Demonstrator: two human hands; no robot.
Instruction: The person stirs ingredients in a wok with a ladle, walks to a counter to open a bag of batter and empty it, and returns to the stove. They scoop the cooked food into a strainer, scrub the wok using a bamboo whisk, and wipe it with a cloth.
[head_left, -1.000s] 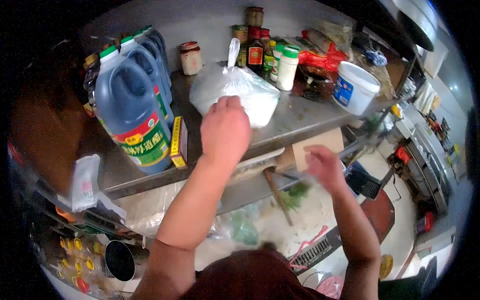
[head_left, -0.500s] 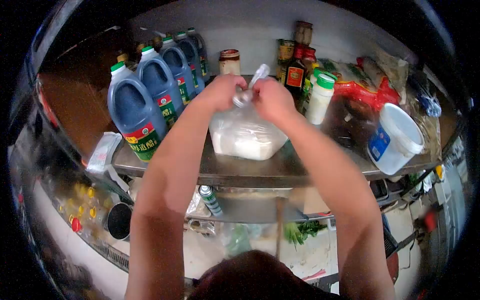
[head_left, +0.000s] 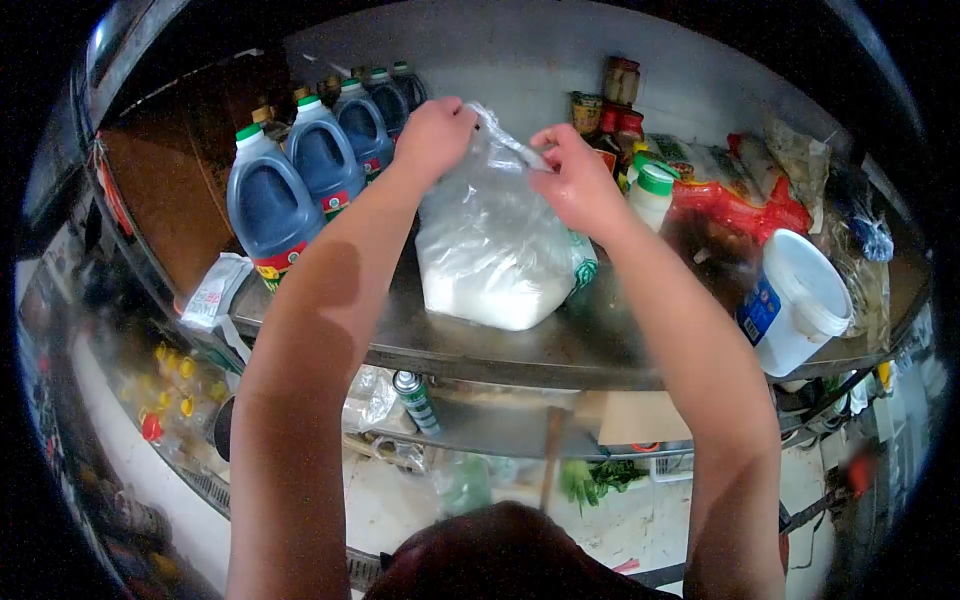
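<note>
A clear plastic bag (head_left: 490, 235) with a white substance at its bottom stands on the metal shelf (head_left: 480, 352). Green print shows on the bag's right side. My left hand (head_left: 437, 140) is closed on the left corner of the bag's mouth. With thumb and fingers, my right hand (head_left: 578, 182) pinches the right end of the bunched rim. Between both hands the rim runs as a slanting, twisted strip, higher on the left. Whether the mouth is open cannot be made out.
Large dark bottles (head_left: 268, 200) with green caps line the left. To the right stand a green-capped white bottle (head_left: 652, 197), a red net bag (head_left: 745, 210) and a white bucket (head_left: 795, 300). A spray can (head_left: 415, 400) and leafy greens (head_left: 595, 480) are lower down.
My hands have moved apart, the left one up and left, the right one slightly right. The gathered neck of the bag has spread, and the bag now stands taller.
</note>
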